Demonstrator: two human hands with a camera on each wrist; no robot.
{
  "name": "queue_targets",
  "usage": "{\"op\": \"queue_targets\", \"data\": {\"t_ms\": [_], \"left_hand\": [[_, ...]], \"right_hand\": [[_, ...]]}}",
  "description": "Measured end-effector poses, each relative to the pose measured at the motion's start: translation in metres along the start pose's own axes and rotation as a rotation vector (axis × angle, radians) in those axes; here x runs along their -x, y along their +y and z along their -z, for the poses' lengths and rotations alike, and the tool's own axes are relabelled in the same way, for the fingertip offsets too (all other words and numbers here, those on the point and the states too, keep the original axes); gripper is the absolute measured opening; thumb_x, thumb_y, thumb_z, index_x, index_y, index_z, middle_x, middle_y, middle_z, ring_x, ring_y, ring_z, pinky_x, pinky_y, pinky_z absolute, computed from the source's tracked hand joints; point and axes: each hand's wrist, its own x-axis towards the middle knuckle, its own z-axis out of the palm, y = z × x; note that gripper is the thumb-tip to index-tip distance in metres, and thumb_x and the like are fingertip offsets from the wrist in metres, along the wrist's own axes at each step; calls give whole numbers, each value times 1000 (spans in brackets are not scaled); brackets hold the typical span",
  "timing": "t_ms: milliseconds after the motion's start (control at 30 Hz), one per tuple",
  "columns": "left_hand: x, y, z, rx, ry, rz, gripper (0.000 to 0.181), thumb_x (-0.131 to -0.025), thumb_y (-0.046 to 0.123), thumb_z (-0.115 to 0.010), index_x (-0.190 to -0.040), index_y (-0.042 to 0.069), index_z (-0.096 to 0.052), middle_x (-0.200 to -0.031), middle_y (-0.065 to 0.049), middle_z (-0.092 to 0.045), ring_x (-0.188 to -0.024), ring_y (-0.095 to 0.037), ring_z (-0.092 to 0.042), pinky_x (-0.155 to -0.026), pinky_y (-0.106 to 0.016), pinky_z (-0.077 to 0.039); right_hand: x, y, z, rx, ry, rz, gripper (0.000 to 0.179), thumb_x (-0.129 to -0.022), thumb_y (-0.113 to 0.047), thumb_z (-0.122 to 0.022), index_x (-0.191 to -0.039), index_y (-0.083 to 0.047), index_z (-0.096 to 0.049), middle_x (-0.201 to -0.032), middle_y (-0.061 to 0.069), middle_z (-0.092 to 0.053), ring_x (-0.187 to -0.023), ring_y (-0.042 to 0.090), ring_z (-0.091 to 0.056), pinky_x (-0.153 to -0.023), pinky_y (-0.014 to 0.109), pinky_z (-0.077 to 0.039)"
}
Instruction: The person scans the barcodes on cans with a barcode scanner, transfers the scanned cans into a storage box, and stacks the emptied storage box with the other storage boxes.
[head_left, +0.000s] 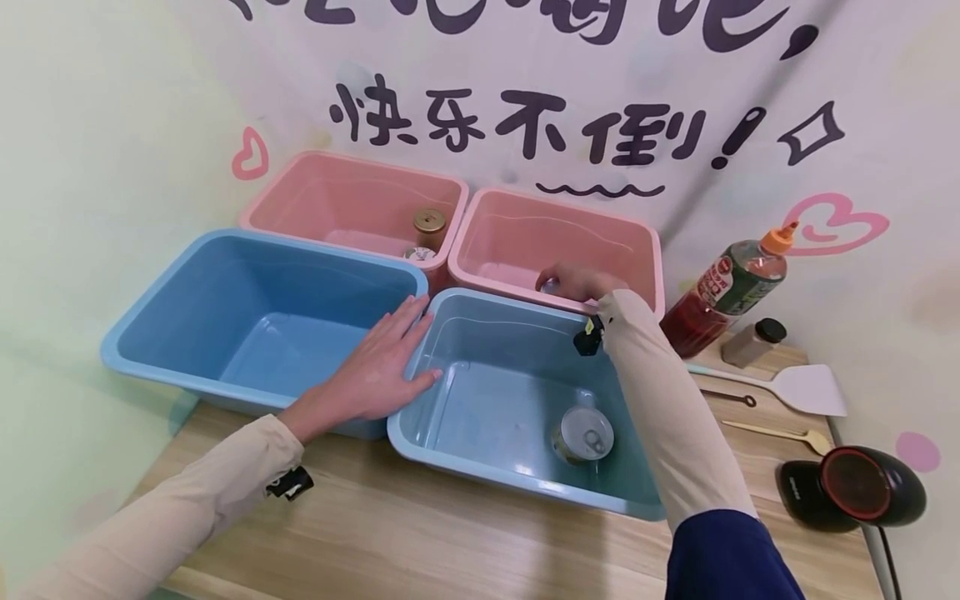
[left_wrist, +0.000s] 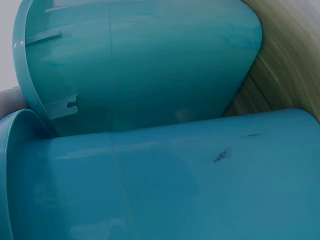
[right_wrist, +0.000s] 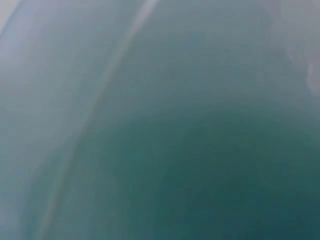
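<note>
In the head view my right hand (head_left: 581,282) reaches over the right blue bin (head_left: 517,483) into the right pink bin (head_left: 555,200). Its curled fingers hold a silvery thing (head_left: 550,287), mostly hidden by the hand, so its kind is unclear. My left hand (head_left: 378,367) lies flat with straight fingers over the touching rims of the left blue bin (head_left: 142,371) and the right one. A tin can (head_left: 585,435) with a pull-tab lid stands in the right blue bin. The right wrist view shows only a blurred bluish-green surface.
The left pink bin (head_left: 300,187) holds a gold-topped can (head_left: 430,223) and another round lid (head_left: 420,253). To the right are a sauce bottle (head_left: 723,292), a black-capped jar (head_left: 754,342), a white spatula (head_left: 810,389), a small yellow spoon (head_left: 813,440) and a black device (head_left: 855,492).
</note>
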Motion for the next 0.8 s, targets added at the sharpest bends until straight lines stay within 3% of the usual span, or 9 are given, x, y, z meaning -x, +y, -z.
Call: {"op": "queue_targets", "data": {"t_ms": [200, 400, 633, 800], "left_hand": [[0, -1, -2, -1, 4, -1, 83, -95, 42, -62, -157, 1, -25, -169, -13, -9, -157, -33, -4, -124, -57, -15], [-2, -2, -2, -7, 9, -12, 83, -95, 42, -62, -157, 1, -25, -169, -13, -9, -157, -33, -4, -124, -57, -15], [-2, -2, -2, -9, 5, -10, 84, -95, 42, -62, -157, 1, -24, -169, -13, -9, -157, -33, -4, -124, -57, -15], [-2, -2, -2, -4, 7, -9, 83, -95, 42, -62, -157, 1, -25, -169, -13, -9, -157, -33, -4, -124, -57, -15]], "right_hand": [[0, 0, 1, 35, -20, 18, 36, -94, -5, -55, -129, -7, -63, -128, 17, -58, -115, 32, -51, -85, 34, -47], [11, -3, 7, -76, -78, -110, 46, -96, -7, -54, -141, -5, -51, -140, 21, -51, -116, 36, -54, -95, 43, -53], [17, 2, 10, -59, -46, -97, 42, -98, -11, -56, -139, -1, -53, -136, 20, -52, -96, 28, -54, -84, 38, -51], [19, 2, 11, -17, -11, -78, 42, -98, -15, -60, -137, 0, -55, -133, 23, -55, -104, 32, -54, -86, 40, -53]]}}
